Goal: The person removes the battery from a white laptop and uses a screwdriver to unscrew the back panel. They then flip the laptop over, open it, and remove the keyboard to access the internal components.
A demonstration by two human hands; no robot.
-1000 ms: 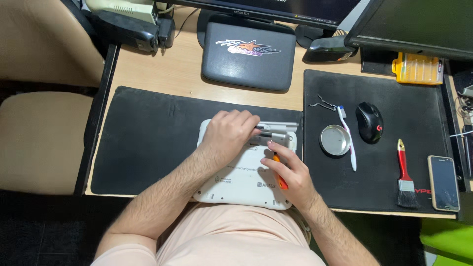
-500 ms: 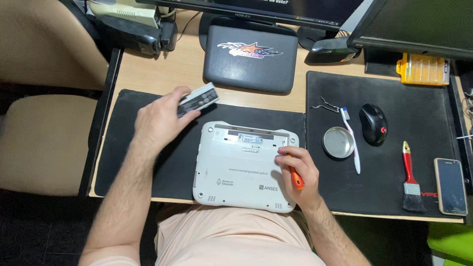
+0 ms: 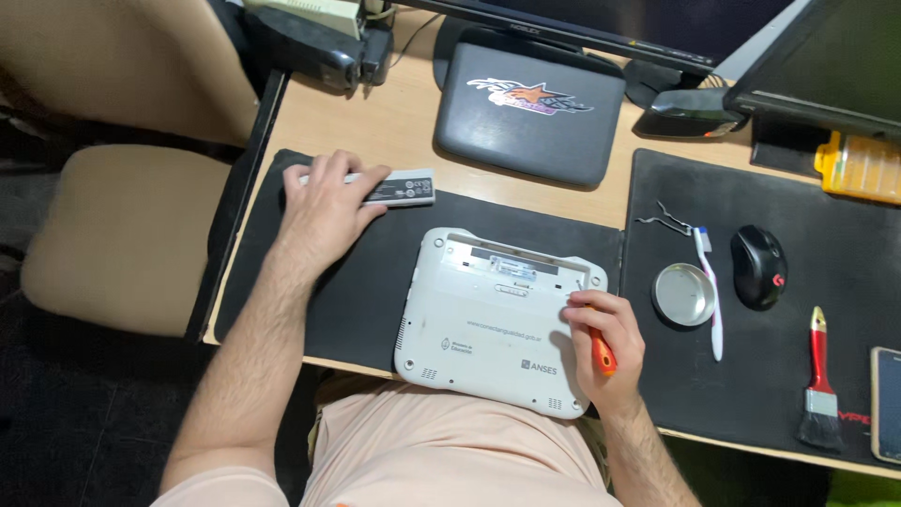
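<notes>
Wooden desk (image 3: 413, 103) is carrying two black mats (image 3: 328, 291) (image 3: 798, 376) across lower frame, dark closed netbook (image 3: 530, 117) sitting top centre, monitor stand (image 3: 690, 101) resting upper right.

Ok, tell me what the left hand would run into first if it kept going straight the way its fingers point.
The left hand points right along the long grey battery pack it already touches; past that, probably bare wooden desk, then the closed dark grey netbook.
</notes>
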